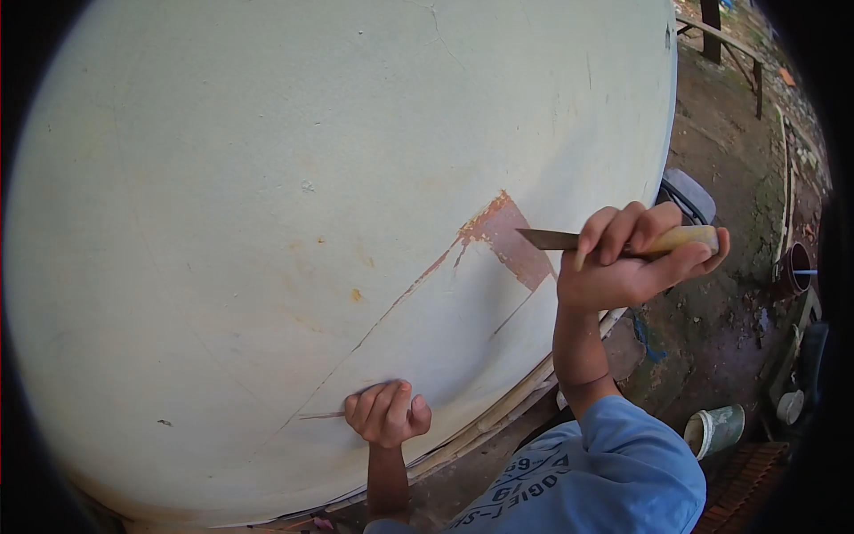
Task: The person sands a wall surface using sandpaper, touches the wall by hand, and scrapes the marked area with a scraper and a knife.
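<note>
My right hand is closed around the pale yellow handle of a knife, whose dark pointed blade points left over a reddish-brown scraped patch on a large curved off-white surface. Thin scratched lines run from the patch down to the lower left. My left hand is curled near the lower end of the longer line, closed on a thin stick that sticks out to the left against the surface.
Along the lower rim of the surface runs a wooden strip. To the right, on dirt ground, are a whitish-green bucket, a dark red pot and a grey seat. A wooden bench stands at the top right.
</note>
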The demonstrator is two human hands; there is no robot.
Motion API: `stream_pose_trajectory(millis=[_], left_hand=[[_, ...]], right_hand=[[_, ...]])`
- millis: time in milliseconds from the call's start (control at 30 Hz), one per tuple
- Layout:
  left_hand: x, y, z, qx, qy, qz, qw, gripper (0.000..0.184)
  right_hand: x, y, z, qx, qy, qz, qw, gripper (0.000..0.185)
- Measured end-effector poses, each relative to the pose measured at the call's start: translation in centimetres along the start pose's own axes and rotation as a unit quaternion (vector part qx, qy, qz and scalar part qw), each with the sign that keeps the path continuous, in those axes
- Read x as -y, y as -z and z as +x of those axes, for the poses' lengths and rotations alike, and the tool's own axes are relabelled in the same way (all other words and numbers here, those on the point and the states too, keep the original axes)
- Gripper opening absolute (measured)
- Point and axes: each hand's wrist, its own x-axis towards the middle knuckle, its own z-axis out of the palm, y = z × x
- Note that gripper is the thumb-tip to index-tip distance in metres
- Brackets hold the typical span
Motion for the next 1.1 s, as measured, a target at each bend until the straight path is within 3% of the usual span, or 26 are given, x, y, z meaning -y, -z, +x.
stream_pose_trajectory(millis=[67,200,267,333,367,433,500,533,667,800,933,1033,1100], left_hand=[[0.0,0.1,0.0,0.0,-0.002,0.005,1.0,0.02],[0.1,0.0,0.1,-0.001,-0.007,0.0,1.0,0.019],[0.1,0.0,0.2,-0.004,-0.003,0.0,1.0,0.019],[0.0,-0.2,0.2,-0.009,0.0,0.003,1.0,0.019],[0.0,-0.1,0.1,-0.007,-0.002,0.002,1.0,0.019],[0.0,-0.1,0.1,-0.003,-0.006,-0.005,1.0,0.019],[0.0,0.1,0.0,0.0,-0.003,-0.001,1.0,0.019],[0.1,0.3,-0.1,0.001,-0.002,-0.001,1.0,0.019],[-0.2,0.2,-0.1,-0.001,0.003,-0.007,1.0,0.018],[0.0,-0.1,0.1,-0.012,-0.007,0.002,1.0,0.017],[0.2,-0.3,0.3,-0.015,-0.011,0.001,1.0,0.017],[0.0,-0.3,0.2,-0.016,-0.003,0.004,1.0,0.016],[0.0,-0.1,0.1,-0.01,-0.006,0.001,1.0,0.016]], right_hand=[[0.9,-0.2,0.2,-0.047,0.02,-0.022,0.998,0.037],[-0.1,-0.9,-1.2,0.04,0.029,-0.11,0.993,0.036],[0.3,0.2,0.1,-0.022,-0.018,0.057,0.998,0.034],[0.1,-0.5,-0.5,-0.002,0.022,-0.005,1.0,0.035],[-1.2,-0.7,-2.0,0.053,0.004,-0.068,0.996,0.036],[-0.8,-0.3,-3.0,0.128,-0.059,-0.056,0.988,0.035],[0.4,-0.5,-1.7,0.031,0.022,-0.038,0.999,0.034],[0.9,-0.2,-0.7,-0.009,0.014,0.014,1.0,0.034],[-0.2,-0.2,-1.9,0.096,0.0,-0.104,0.99,0.034],[1.0,-0.2,-0.7,-0.006,0.026,0.032,0.999,0.032],[-0.4,-0.2,-1.8,0.1,0.013,-0.06,0.993,0.03],[0.1,-0.3,-1.0,0.016,0.016,-0.014,1.0,0.033],[-1.2,-0.3,-3.2,0.112,-0.056,-0.048,0.991,0.033]])
